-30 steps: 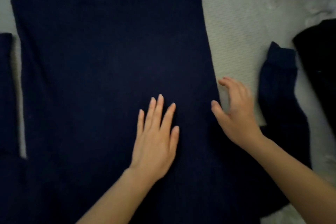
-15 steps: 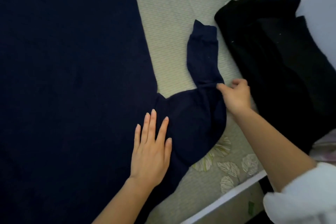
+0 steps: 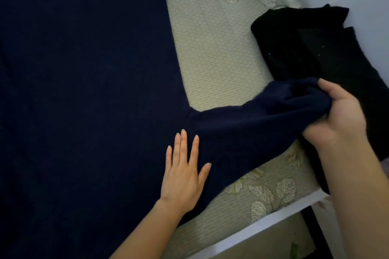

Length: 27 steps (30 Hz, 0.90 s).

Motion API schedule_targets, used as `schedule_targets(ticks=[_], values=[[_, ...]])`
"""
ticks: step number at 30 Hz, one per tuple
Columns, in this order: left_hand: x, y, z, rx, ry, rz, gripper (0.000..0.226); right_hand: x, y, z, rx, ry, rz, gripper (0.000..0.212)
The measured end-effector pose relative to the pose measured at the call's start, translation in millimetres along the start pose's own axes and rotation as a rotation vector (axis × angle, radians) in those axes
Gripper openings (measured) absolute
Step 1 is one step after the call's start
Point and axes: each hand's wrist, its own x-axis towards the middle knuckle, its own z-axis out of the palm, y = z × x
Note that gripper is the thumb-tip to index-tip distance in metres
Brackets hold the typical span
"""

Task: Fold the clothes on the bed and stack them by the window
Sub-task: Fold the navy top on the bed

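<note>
Sweater [image 3: 84, 90] lies flat on the bed [image 3: 210, 48]. Left hand [image 3: 183, 174] presses flat, fingers straight, by the shoulder. Right hand [image 3: 339, 115] grips the bunched sleeve [image 3: 242, 126] end. Best to hold the shoulder down and lay the sleeve straight across, with no lumps.

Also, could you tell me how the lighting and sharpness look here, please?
Head view: dim, flat light, so the sweater shows little texture; the right hand gripping the sleeve is slightly motion-blurred; the left hand is sharp.
</note>
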Motion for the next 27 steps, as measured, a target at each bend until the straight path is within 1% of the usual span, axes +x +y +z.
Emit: schedule_targets(ticks=[2,3,4,5,6,7,8,9,10,11,12,13,15,16,17,19,20,22,23,25,27], values=[[-0.7,-0.6,-1.8,-0.03,-0.02,0.014,0.065,-2.0,8.7,28.2,0.052,-0.012,-0.147,0.028],[-1.4,-1.6,-3.6,-0.041,-0.029,0.029,0.065,-1.6,16.4,47.0,0.014,-0.011,-0.258,0.03],[-2.7,-3.2,-5.9,-0.05,-0.035,0.048,0.065,-1.7,26.2,68.9,-0.089,-0.019,-0.388,0.032],[-3.6,-5.1,-8.4,-0.052,-0.051,0.066,0.065,-2.9,38.7,92.9,-0.235,-0.066,-0.518,0.037],[-5.2,-7.5,-10.2,-0.044,-0.072,0.081,0.064,-6.6,53.1,117.9,-0.389,-0.157,-0.622,0.047],[-7.3,-9.4,-11.9,-0.033,-0.095,0.094,0.064,-12.0,68.6,140.6,-0.535,-0.294,-0.661,0.057],[-10.5,-11.7,-13.7,-0.026,-0.11,0.107,0.063,-16.8,85.4,160.3,-0.684,-0.46,-0.636,0.064],[-13.0,-11.9,-14.1,0.012,-0.128,0.134,0.061,-18.2,99.9,172.3,-0.846,-0.621,-0.582,0.066],[-16.0,-11.1,-13.8,0.041,-0.127,0.167,0.059,-18.2,113.7,178.1,-1.022,-0.758,-0.52,0.063],[-19.8,-12.2,-16.2,0.065,-0.127,0.179,0.059,-17.3,129.3,178.2,-1.196,-0.851,-0.469,0.056],[-25.4,-13.4,-17.7,0.064,-0.111,0.167,0.059,-14.3,142.8,171.8,-1.34,-0.889,-0.441,0.05],[-28.8,-13.9,-20.0,0.105,-0.111,0.157,0.059,-10.4,152.4,160.1,-1.456,-0.88,-0.453,0.046],[-37.9,-15.9,-13.6,0.14,-0.167,0.214,0.056,-4.8,165.4,125.4,-1.611,-0.799,-0.549,0.043],[-44.0,-19.5,-10.8,0.134,-0.197,0.241,0.053,-3.1,171.1,107.1,-1.681,-0.773,-0.594,0.045],[-49.5,-24.0,-7.4,0.126,-0.188,0.28,0.049,-1.0,176.0,88.8,-1.77,-0.753,-0.635,0.049],[-60.9,-33.1,-10.4,0.146,-0.156,0.372,0.039,4.6,184.3,56.6,-1.965,-0.731,-0.688,0.059],[-66.3,-38.9,-12.9,0.113,-0.109,0.392,0.037,7.9,187.0,45.0,-2.044,-0.721,-0.688,0.063],[-70.4,-54.2,-21.6,-0.009,0.013,0.38,0.04,12.9,190.9,30.9,-2.142,-0.701,-0.675,0.068],[-68.1,-63.3,-28.1,-0.111,0.091,0.333,0.043,14.2,192.9,27.5,-2.163,-0.697,-0.685,0.069],[-53.5,-83.8,-39.7,-0.317,0.297,0.165,0.045,15.6,196.7,26.2,-2.16,-0.681,-0.73,0.071],[-28.7,-110.1,-60.2,-0.535,0.512,-0.121,0.043,16.8,201.2,33.3,-2.129,-0.673,-0.785,0.073]])
